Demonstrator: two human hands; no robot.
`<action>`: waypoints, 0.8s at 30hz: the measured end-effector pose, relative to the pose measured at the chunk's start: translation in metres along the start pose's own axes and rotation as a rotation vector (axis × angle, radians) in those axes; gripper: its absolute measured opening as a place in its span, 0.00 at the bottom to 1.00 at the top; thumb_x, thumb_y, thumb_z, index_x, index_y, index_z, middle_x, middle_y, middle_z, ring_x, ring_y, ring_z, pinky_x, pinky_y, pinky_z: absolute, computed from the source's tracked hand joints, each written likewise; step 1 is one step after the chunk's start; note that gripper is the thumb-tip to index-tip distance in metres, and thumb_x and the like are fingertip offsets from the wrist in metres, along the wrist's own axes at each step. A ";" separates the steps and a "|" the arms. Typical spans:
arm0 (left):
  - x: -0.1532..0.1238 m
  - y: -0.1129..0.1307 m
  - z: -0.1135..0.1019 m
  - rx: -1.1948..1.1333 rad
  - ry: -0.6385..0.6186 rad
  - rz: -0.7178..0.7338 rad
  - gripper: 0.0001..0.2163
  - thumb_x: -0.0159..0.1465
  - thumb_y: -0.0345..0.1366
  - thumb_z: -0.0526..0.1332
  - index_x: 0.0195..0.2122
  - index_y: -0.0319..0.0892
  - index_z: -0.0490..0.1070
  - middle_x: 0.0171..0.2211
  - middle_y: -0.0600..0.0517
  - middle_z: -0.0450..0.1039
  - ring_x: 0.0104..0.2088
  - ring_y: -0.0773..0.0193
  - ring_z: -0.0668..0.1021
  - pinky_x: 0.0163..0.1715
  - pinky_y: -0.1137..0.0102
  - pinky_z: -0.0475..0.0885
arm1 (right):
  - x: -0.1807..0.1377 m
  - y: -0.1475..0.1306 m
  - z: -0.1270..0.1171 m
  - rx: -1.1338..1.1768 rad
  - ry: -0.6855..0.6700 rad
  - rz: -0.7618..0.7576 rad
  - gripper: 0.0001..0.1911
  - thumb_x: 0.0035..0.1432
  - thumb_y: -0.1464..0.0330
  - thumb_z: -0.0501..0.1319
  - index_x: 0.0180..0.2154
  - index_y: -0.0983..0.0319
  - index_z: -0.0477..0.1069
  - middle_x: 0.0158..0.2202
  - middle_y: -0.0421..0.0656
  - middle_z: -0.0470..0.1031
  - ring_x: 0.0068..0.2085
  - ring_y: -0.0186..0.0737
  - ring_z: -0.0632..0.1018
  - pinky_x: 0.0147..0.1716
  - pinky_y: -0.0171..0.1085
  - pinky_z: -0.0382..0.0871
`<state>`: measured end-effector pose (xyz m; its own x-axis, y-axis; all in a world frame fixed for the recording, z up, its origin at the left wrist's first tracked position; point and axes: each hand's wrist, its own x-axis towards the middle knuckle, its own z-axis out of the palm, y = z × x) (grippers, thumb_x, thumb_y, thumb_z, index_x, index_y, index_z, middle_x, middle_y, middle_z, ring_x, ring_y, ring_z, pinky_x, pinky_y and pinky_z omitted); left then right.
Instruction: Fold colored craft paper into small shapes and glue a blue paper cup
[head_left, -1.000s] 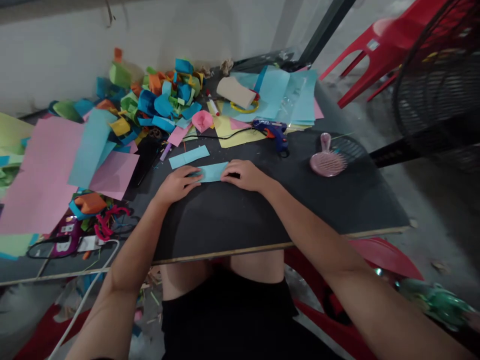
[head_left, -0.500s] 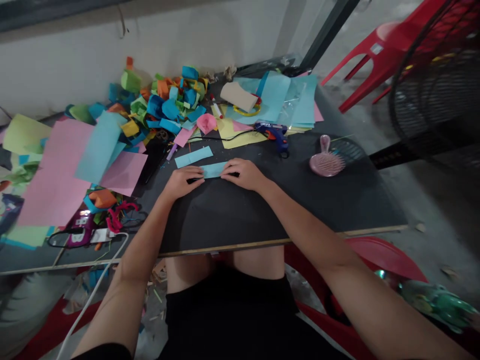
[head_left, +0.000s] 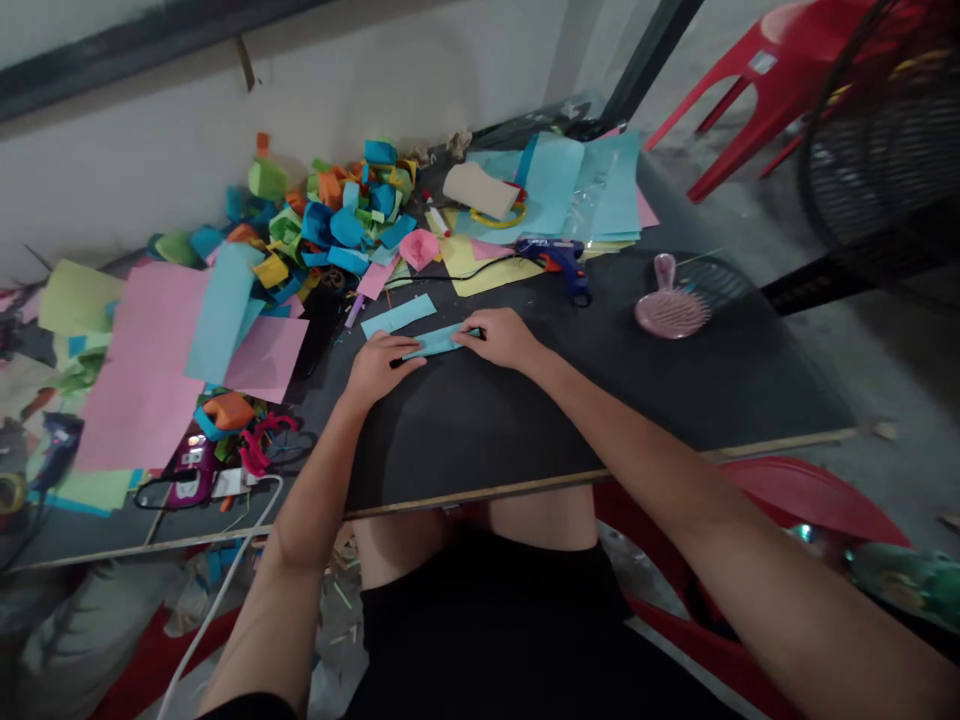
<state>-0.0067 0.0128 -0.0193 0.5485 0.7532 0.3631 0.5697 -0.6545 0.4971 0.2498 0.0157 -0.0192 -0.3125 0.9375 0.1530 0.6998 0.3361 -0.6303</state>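
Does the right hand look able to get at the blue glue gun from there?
Likely yes: only dark tabletop shows between the right hand and the glue gun, though that hand would have to release the light-blue strip it holds.

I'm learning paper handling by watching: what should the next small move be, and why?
Probably slide the right hand along the light blue strip, pressing it flatter: its surface looks uneven, and the left hand is at the opposite end, seemingly placed to steady it.
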 end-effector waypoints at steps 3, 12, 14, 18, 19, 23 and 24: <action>0.004 0.002 0.001 0.049 0.029 -0.041 0.10 0.67 0.42 0.61 0.37 0.45 0.81 0.41 0.49 0.82 0.41 0.60 0.81 0.45 0.60 0.74 | 0.005 -0.001 -0.003 0.010 -0.029 0.045 0.20 0.59 0.52 0.61 0.31 0.60 0.81 0.32 0.45 0.81 0.30 0.38 0.75 0.32 0.37 0.62; 0.009 0.004 0.002 0.060 0.093 -0.195 0.10 0.64 0.44 0.64 0.30 0.46 0.79 0.35 0.52 0.83 0.39 0.59 0.82 0.42 0.63 0.77 | 0.018 0.003 -0.006 0.032 -0.050 0.178 0.18 0.53 0.52 0.65 0.27 0.58 0.81 0.23 0.42 0.78 0.25 0.35 0.73 0.29 0.37 0.61; 0.009 0.004 0.003 0.072 0.078 -0.203 0.11 0.65 0.44 0.62 0.30 0.45 0.79 0.36 0.52 0.83 0.40 0.59 0.82 0.42 0.63 0.76 | 0.025 0.004 -0.008 0.035 -0.102 0.207 0.17 0.52 0.53 0.67 0.25 0.59 0.81 0.23 0.43 0.78 0.25 0.36 0.73 0.28 0.38 0.61; 0.009 0.005 0.004 0.078 0.060 -0.226 0.14 0.68 0.43 0.59 0.29 0.44 0.78 0.36 0.51 0.82 0.40 0.58 0.82 0.42 0.62 0.76 | 0.029 0.004 -0.013 0.036 -0.170 0.184 0.18 0.50 0.51 0.67 0.24 0.59 0.80 0.22 0.42 0.76 0.25 0.35 0.72 0.26 0.38 0.59; 0.009 0.006 0.004 0.071 0.060 -0.227 0.13 0.68 0.42 0.59 0.29 0.44 0.78 0.36 0.50 0.82 0.40 0.58 0.82 0.43 0.62 0.76 | 0.027 0.004 -0.013 0.054 -0.174 0.167 0.19 0.49 0.49 0.67 0.25 0.59 0.80 0.22 0.42 0.76 0.24 0.35 0.71 0.26 0.38 0.59; 0.008 0.004 0.005 0.044 0.076 -0.227 0.12 0.66 0.41 0.61 0.28 0.44 0.77 0.35 0.51 0.82 0.40 0.59 0.81 0.43 0.62 0.76 | 0.017 0.005 -0.016 0.144 -0.107 0.122 0.23 0.50 0.47 0.65 0.26 0.60 0.80 0.26 0.42 0.78 0.24 0.33 0.71 0.26 0.37 0.59; 0.008 0.004 0.006 0.044 0.081 -0.230 0.11 0.66 0.41 0.61 0.28 0.44 0.77 0.35 0.51 0.82 0.40 0.59 0.81 0.43 0.62 0.75 | 0.016 0.005 -0.016 0.142 -0.090 0.133 0.22 0.51 0.48 0.64 0.26 0.61 0.80 0.26 0.42 0.78 0.24 0.33 0.71 0.26 0.37 0.59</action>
<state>0.0034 0.0159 -0.0189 0.3512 0.8844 0.3073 0.7008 -0.4660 0.5401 0.2582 0.0337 -0.0075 -0.2838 0.9589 -0.0031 0.6433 0.1880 -0.7421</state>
